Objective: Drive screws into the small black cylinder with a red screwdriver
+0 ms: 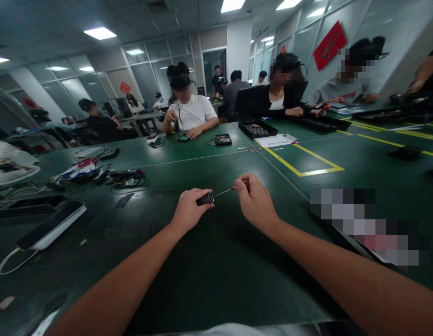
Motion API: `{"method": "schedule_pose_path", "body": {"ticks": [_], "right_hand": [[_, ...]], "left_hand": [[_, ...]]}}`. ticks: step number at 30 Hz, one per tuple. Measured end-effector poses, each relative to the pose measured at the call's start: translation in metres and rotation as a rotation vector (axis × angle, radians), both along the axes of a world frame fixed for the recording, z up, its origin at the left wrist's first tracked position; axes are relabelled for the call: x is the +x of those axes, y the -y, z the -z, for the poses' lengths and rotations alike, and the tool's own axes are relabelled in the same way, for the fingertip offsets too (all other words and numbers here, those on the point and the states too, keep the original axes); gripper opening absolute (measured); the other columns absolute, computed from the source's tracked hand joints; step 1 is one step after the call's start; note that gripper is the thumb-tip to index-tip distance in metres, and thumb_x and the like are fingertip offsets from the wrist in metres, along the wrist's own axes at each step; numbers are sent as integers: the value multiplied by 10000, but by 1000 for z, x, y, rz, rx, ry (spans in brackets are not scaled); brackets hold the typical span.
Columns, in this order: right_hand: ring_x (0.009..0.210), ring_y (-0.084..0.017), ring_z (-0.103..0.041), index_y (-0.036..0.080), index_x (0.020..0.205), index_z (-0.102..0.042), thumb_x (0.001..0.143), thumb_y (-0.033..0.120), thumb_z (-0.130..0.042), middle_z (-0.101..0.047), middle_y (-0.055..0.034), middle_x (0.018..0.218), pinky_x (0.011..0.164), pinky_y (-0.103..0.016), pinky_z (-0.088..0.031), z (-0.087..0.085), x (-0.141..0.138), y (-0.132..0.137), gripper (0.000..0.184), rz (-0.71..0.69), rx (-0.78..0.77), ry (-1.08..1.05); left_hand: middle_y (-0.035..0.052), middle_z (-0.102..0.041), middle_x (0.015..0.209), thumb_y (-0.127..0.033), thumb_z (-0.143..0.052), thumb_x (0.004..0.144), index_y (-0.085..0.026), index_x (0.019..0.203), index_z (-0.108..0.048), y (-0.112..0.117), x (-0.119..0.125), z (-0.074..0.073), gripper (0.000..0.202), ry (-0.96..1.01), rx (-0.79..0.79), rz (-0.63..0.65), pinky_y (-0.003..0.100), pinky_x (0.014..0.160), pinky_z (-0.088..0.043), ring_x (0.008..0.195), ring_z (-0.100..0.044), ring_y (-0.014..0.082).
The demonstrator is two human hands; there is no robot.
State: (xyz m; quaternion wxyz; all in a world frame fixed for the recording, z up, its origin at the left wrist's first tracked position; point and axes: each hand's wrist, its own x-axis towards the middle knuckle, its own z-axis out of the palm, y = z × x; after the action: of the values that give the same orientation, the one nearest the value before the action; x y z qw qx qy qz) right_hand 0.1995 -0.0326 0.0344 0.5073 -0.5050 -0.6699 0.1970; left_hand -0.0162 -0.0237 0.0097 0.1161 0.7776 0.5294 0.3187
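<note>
My left hand (188,209) is closed around a short dark cylindrical handle (206,199) just above the green table (209,261). A thin metal bit (223,191) with a red band sticks out of the handle's end toward the right. My right hand (254,200) pinches the far end of that bit between thumb and fingers. Both hands sit close together at the table's middle, forearms reaching in from the bottom edge.
A black-and-white device (50,226) with a white cable lies at the left. Cables and tools (97,175) are piled beyond it. Yellow tape (303,163) marks a rectangle at the right. Black trays (256,128) and several seated people line the far side.
</note>
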Motion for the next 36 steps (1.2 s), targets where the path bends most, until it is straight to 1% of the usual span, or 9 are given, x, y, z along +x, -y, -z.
{"method": "schedule_pose_path", "body": {"ticks": [9, 15, 18, 21, 23, 25, 29, 32, 36], "right_hand": [[636, -181, -579, 217, 895, -563, 987, 354, -445, -643, -21, 742, 592, -302, -358, 2, 0, -3, 203, 45, -17, 42], [647, -178, -613, 226, 965, -582, 1009, 434, -438, -661, -10, 745, 606, -300, -416, 2, 1, -2, 257, -11, -22, -61], [726, -196, -665, 231, 1003, -605, 994, 434, -482, -687, -16, 772, 680, -322, -475, 5, 1, -4, 237, -32, -7, -103], [888, -223, -701, 235, 1074, -615, 962, 390, -546, -729, -48, 938, 807, -368, -514, 9, 0, -7, 203, -40, 35, -146], [950, -232, -701, 234, 1091, -617, 946, 355, -562, -733, -63, 1012, 864, -391, -522, 10, 0, -9, 196, -45, 62, -163], [960, -237, -702, 233, 1085, -622, 940, 333, -559, -735, -68, 1021, 888, -406, -527, 10, -1, -9, 187, -46, 81, -160], [949, -244, -705, 232, 1086, -626, 936, 331, -550, -740, -71, 1010, 885, -420, -533, 9, -2, -8, 196, -40, 80, -152], [941, -243, -706, 229, 1085, -624, 937, 331, -546, -739, -72, 1004, 876, -416, -533, 9, -2, -7, 196, -49, 75, -154], [939, -241, -703, 221, 1083, -621, 940, 327, -537, -736, -75, 997, 863, -404, -529, 8, -2, -7, 197, -65, 64, -147]], "left_hand": [[30, -699, 1122, -220, -793, 812, -270, 1196, -689, 0, 1, 0, 402, 79, -18, 12, 404, 977, -451, 1066, -629, 233], [52, -679, 1184, -282, -759, 827, -243, 1204, -673, -2, 2, 4, 389, 350, -85, -38, 387, 1002, -465, 1107, -622, 235], [65, -667, 1193, -310, -705, 852, -227, 1260, -621, -4, 2, 6, 425, 515, -147, -14, 369, 987, -472, 1094, -626, 224], [63, -653, 1162, -305, -557, 914, -238, 1345, -531, -2, 3, 2, 438, 548, -218, 2, 338, 873, -490, 1006, -627, 203], [44, -653, 1062, -315, -530, 917, -236, 1296, -541, 2, 5, -6, 387, 455, -242, -14, 318, 779, -478, 897, -615, 190], [22, -648, 963, -372, -585, 902, -224, 1141, -601, 6, 9, -15, 281, 287, -230, -15, 313, 742, -453, 834, -596, 187], [21, -659, 911, -433, -620, 902, -211, 948, -634, 7, 21, -26, 227, 0, -239, 91, 324, 728, -436, 832, -603, 202], [47, -676, 975, -383, -610, 911, -204, 962, -650, 3, 29, -27, 190, -157, -255, 157, 336, 768, -458, 901, -625, 222], [70, -685, 1101, -352, -552, 936, -222, 1160, -636, -5, 37, -23, 272, -356, -296, 163, 357, 810, -491, 983, -646, 248]]}}
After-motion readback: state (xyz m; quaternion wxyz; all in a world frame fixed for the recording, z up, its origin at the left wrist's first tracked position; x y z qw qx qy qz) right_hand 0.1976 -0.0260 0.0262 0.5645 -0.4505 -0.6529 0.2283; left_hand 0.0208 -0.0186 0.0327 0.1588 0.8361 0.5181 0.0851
